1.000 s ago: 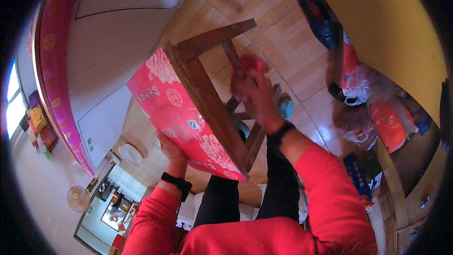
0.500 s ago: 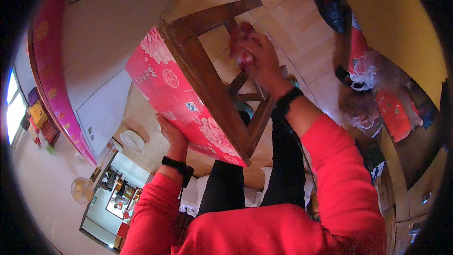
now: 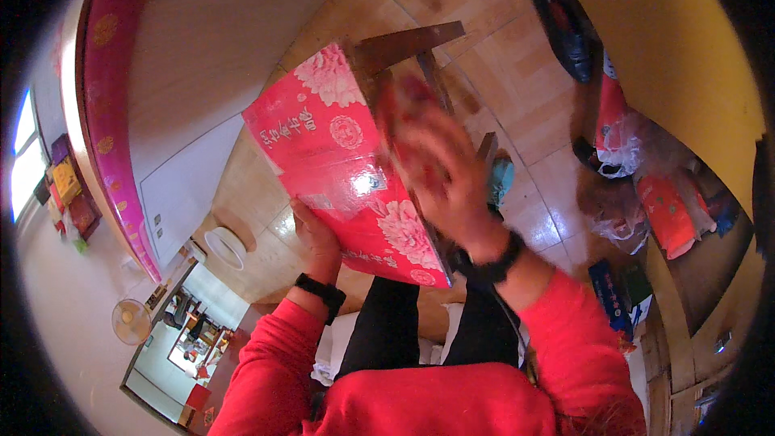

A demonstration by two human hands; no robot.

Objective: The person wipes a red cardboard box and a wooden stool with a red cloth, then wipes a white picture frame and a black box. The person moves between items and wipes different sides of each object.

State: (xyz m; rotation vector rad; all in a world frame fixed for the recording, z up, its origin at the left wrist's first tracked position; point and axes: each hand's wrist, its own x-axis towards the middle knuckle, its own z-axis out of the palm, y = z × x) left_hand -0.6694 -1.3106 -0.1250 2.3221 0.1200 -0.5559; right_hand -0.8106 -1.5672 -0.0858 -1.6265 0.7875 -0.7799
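A small wooden stool [image 3: 331,169] is held tilted on its side in front of me, its seat covered with red flower-printed sheeting and its brown legs pointing to the far right. At the seat's near left edge my left hand [image 3: 319,236] grips it, thumb on the printed face. My right hand [image 3: 454,182], smeared by motion, is closed over a crumpled red cloth [image 3: 410,105] against the stool's wooden side. This hand hides part of the frame and legs. Light glares off the middle of the seat.
On the right are black shoes [image 3: 563,32], clear plastic bags [image 3: 620,149] and a red package [image 3: 668,214] beside a yellow surface [image 3: 670,40]. A teal object [image 3: 500,180] shows behind the stool. At left stand a pale cabinet [image 3: 190,169] and a white round basin [image 3: 224,249].
My right hand with the cloth has moved nearer, from among the legs to the seat's wooden side. The stool has turned so more of its printed face shows.
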